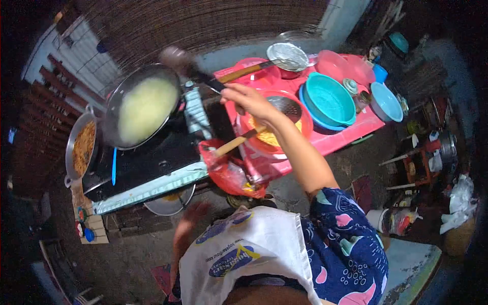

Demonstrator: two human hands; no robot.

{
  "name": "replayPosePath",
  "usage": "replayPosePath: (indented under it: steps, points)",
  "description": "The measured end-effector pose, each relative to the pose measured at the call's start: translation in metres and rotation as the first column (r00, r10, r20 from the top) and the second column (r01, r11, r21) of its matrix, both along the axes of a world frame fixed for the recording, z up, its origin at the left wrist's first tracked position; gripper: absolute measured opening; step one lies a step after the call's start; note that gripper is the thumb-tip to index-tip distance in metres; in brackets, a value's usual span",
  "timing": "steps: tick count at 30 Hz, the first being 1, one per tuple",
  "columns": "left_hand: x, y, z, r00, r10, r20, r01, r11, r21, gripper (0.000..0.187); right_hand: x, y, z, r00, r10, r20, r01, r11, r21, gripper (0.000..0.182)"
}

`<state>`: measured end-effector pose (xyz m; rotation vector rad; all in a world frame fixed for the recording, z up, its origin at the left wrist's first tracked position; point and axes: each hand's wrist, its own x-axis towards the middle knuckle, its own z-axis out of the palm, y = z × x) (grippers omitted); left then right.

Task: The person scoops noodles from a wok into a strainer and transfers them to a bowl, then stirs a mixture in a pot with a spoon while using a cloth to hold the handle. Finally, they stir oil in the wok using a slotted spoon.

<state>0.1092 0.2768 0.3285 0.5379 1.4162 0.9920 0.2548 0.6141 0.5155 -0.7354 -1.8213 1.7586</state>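
Observation:
My right hand (246, 101) reaches over the edge of the pink table, fingers closed at the end of a black-handled utensil (207, 80). Its round head is blurred and sits beside the rim of a dark wok (175, 84) full of pale yellow, foamy-looking contents (147, 109). Below my right wrist lies a wooden-handled skimmer (239, 141), resting over a red basin (305, 133) with yellow food (269, 136) in it. My left hand (195, 211) hangs low near my apron, in front of the stove, smeared by motion so its fingers do not show clearly.
A pan of orange-brown food (84, 147) stands left of the wok on the black stove (137, 170). On the pink table (325, 152) are a teal basin (330, 99), a light-blue bowl (386, 101) and a wooden-handled strainer (287, 56). A red plastic bag (229, 175) hangs between stove and table.

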Motion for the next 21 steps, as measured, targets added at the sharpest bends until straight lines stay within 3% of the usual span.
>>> replayPosePath:
  steps: [2,4,5,6,7,8,9,10,11,12,14,16,17,20,21]
  points:
    - [0.043,0.081,0.044,0.900,-0.376,-0.219,0.417,0.889,0.190,0.034,0.066,0.029,-0.022,0.991,-0.014,-0.134,-0.019,0.969,-0.245,0.046]
    - [0.104,0.150,0.074,0.886,-0.462,0.040,0.432,0.855,0.287,0.033,0.137,0.039,-0.019,0.944,-0.211,-0.252,0.130,0.944,-0.303,0.046]
    - [0.133,0.181,0.080,0.806,-0.566,-0.175,0.584,0.710,0.394,0.036,0.167,0.036,-0.011,0.893,-0.366,-0.261,0.256,0.891,-0.376,0.045]
    - [0.161,0.211,0.072,0.793,-0.575,0.202,0.504,0.805,0.313,0.040,0.198,0.032,-0.006,0.819,-0.512,-0.259,0.368,0.816,-0.446,0.044]
    - [0.187,0.238,0.058,0.752,-0.640,0.159,0.561,0.748,0.354,0.044,0.230,0.034,-0.014,0.766,-0.595,-0.243,0.454,0.768,-0.452,0.047]
    - [0.219,0.265,0.032,0.766,-0.514,0.387,0.466,0.858,0.217,0.047,0.264,0.037,-0.023,0.706,-0.671,-0.229,0.533,0.715,-0.452,0.049]
    - [0.244,0.290,0.019,0.755,-0.447,0.480,0.417,0.892,0.175,0.048,0.297,0.036,-0.032,0.691,-0.679,-0.247,0.539,0.712,-0.449,0.050]
    - [0.265,0.311,0.018,0.753,-0.450,0.480,0.416,0.891,0.182,0.048,0.329,0.033,-0.040,0.678,-0.686,-0.265,0.545,0.711,-0.445,0.051]
    - [0.284,0.330,0.018,0.813,-0.291,0.505,0.310,0.949,0.049,0.049,0.355,0.026,-0.046,0.648,-0.718,-0.254,0.569,0.678,-0.465,0.050]
    - [0.300,0.344,0.017,0.853,-0.124,0.507,0.195,0.977,-0.090,0.051,0.377,0.017,-0.053,0.616,-0.750,-0.241,0.592,0.643,-0.486,0.050]
    - [0.325,0.369,-0.002,0.871,-0.041,0.489,0.111,0.987,-0.115,0.055,0.409,-0.003,-0.067,0.531,-0.835,-0.143,0.720,0.534,-0.442,0.047]
    - [0.342,0.388,-0.014,0.941,0.130,0.312,-0.104,0.990,-0.099,0.047,0.421,-0.026,-0.079,0.369,-0.929,0.041,0.875,0.332,-0.353,0.046]
    - [0.348,0.398,-0.021,0.950,0.181,0.256,-0.159,0.982,-0.105,0.045,0.436,-0.037,-0.099,0.354,-0.924,0.144,0.903,0.298,-0.310,0.049]
    - [0.353,0.414,-0.039,0.969,0.161,0.187,-0.152,0.987,-0.058,0.044,0.457,-0.075,-0.154,0.243,-0.859,0.450,0.964,0.161,-0.214,0.052]
    - [0.354,0.417,-0.037,0.958,0.167,0.232,-0.171,0.985,-0.003,0.042,0.444,-0.081,-0.146,0.258,-0.861,0.438,0.965,0.252,-0.071,0.056]
